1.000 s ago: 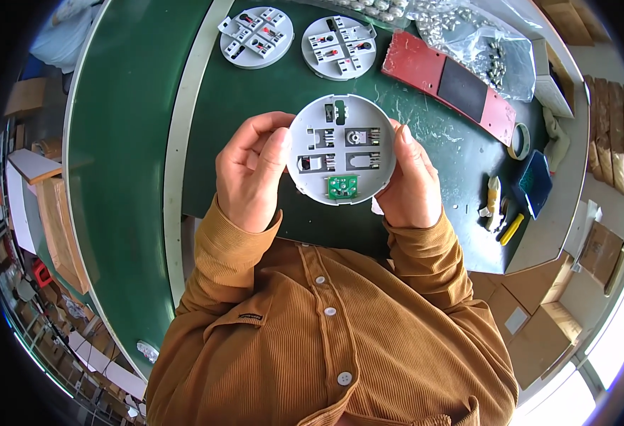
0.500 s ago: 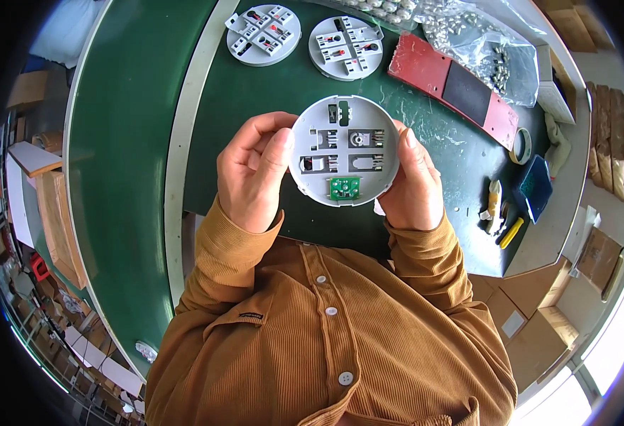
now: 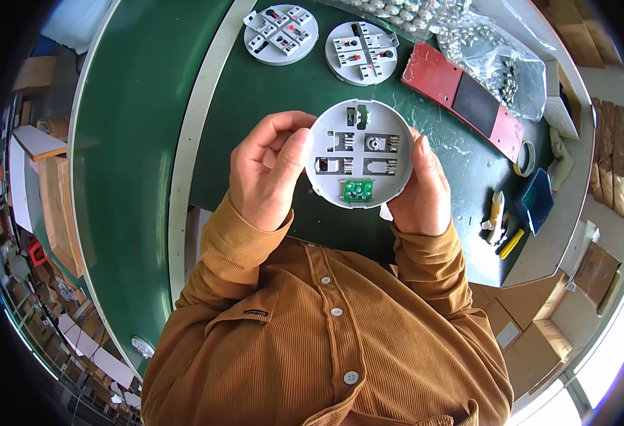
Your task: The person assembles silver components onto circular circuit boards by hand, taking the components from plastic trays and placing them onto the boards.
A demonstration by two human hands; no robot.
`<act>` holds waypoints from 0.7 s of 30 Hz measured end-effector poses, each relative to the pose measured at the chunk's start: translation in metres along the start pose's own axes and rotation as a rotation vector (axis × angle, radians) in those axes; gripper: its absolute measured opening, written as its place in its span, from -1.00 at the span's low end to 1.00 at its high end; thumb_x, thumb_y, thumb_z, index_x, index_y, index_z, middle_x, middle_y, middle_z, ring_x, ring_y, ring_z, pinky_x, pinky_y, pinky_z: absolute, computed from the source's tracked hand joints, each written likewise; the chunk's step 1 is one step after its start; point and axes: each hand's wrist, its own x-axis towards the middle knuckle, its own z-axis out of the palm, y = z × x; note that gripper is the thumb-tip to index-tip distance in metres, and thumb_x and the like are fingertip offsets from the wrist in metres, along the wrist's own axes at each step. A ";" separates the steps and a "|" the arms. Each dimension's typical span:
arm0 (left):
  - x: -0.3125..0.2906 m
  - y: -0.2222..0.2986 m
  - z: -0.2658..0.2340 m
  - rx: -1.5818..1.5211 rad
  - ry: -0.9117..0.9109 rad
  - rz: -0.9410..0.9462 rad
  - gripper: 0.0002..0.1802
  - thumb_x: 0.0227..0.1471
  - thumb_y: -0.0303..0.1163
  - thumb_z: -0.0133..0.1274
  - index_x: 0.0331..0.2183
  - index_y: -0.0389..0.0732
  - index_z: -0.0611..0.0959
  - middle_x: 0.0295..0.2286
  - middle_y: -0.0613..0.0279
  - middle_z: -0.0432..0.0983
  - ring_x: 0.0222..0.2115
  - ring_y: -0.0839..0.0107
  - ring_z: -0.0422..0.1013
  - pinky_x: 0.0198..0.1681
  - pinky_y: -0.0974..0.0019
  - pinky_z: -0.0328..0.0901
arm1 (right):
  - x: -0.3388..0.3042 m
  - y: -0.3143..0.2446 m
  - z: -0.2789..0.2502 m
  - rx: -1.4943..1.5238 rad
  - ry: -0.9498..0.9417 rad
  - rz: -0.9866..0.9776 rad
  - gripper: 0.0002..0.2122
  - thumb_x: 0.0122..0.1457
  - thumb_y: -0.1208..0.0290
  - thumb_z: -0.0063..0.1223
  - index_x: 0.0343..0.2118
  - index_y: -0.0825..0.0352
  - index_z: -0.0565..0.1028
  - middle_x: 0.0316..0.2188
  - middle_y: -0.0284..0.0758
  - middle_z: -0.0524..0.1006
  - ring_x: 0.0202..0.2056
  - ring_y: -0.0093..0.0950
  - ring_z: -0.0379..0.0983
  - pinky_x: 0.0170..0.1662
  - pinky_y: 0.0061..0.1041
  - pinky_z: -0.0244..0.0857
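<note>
Between my two hands is a round grey plastic housing (image 3: 358, 160), its open inner side facing up toward me. Several rectangular slots with metal contact clips show inside it, and a small green circuit board (image 3: 358, 191) sits near its lower rim. My left hand (image 3: 266, 174) grips the left edge, thumb on the rim and fingers curled behind. On the opposite edge, my right hand (image 3: 425, 188) holds with the thumb along the rim; its other fingers are mostly hidden. Farther back on the green bench lie two similar discs, a left one (image 3: 281, 34) and a right one (image 3: 362, 53), carrying small red and black parts.
A red strip (image 3: 433, 78) with a dark pad lies at the back right, beside a clear plastic bag (image 3: 496, 64) of small metal parts. Farther right are a tape roll (image 3: 525, 157), a blue tray (image 3: 537, 202), a yellow-handled tool (image 3: 496, 213) and a yellow stick-shaped tool (image 3: 512, 243).
The whole view has shifted slightly, so bench, discs and hands appear a little farther right. Both hands keep the same hold on the grey housing.
</note>
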 end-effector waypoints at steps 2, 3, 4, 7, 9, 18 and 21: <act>-0.001 0.000 0.000 0.010 0.008 0.010 -0.76 0.35 -0.46 0.10 -0.03 -0.40 0.63 -0.24 0.17 0.66 -0.34 0.61 0.45 -0.24 0.58 0.34 | 0.000 0.000 0.000 -0.003 -0.011 -0.005 -0.50 0.51 0.11 -0.10 0.24 0.48 0.42 0.05 -0.04 0.57 0.00 -0.25 0.56 0.09 -0.25 0.45; -0.001 -0.001 0.000 0.014 0.012 0.014 -0.76 0.35 -0.46 0.10 -0.03 -0.40 0.63 -0.24 0.17 0.66 -0.34 0.61 0.45 -0.23 0.58 0.35 | 0.000 0.001 -0.001 -0.005 -0.016 -0.008 -0.50 0.51 0.11 -0.10 0.24 0.48 0.42 0.05 -0.04 0.57 0.00 -0.25 0.56 0.10 -0.25 0.45; -0.001 -0.001 0.000 0.011 0.009 0.017 -0.76 0.35 -0.46 0.10 -0.03 -0.40 0.63 -0.24 0.17 0.66 -0.34 0.61 0.45 -0.23 0.58 0.35 | 0.000 0.001 -0.002 -0.008 -0.016 -0.012 -0.50 0.51 0.11 -0.10 0.24 0.48 0.42 0.05 -0.04 0.57 0.00 -0.25 0.56 0.10 -0.25 0.45; 0.000 0.000 -0.001 -0.005 0.008 0.014 -0.77 0.33 -0.49 0.12 -0.04 -0.39 0.63 -0.21 0.13 0.66 -0.30 0.57 0.49 -0.18 0.54 0.39 | 0.000 0.002 -0.004 -0.025 -0.035 -0.006 -0.49 0.52 0.09 -0.13 0.26 0.47 0.40 0.09 -0.03 0.55 0.04 -0.24 0.54 0.10 -0.24 0.44; -0.001 0.001 0.000 -0.010 0.009 0.015 -0.77 0.33 -0.49 0.13 -0.04 -0.39 0.64 -0.20 0.12 0.66 -0.29 0.56 0.50 -0.16 0.53 0.40 | 0.002 0.002 -0.002 -0.031 -0.044 -0.005 -0.48 0.52 0.08 -0.14 0.27 0.47 0.39 0.10 -0.02 0.54 0.05 -0.23 0.53 0.10 -0.23 0.44; 0.000 0.000 -0.008 0.563 -0.429 0.719 -0.30 0.08 -0.62 0.29 0.22 -0.39 0.43 0.14 -0.20 0.52 0.08 0.04 0.54 0.15 0.15 0.46 | 0.004 -0.004 0.016 0.188 -0.035 -0.029 -0.41 0.48 0.01 -0.24 0.36 0.38 0.26 0.30 0.04 0.37 0.23 -0.09 0.41 0.27 -0.05 0.32; -0.005 -0.003 -0.005 0.522 -0.333 0.668 -0.30 0.05 -0.60 0.33 0.22 -0.38 0.46 0.17 -0.16 0.50 0.07 0.07 0.54 0.15 0.16 0.47 | 0.006 -0.002 0.019 0.101 -0.039 -0.109 -0.40 0.44 0.03 -0.22 0.38 0.36 0.25 0.33 0.05 0.34 0.26 -0.06 0.38 0.30 -0.02 0.29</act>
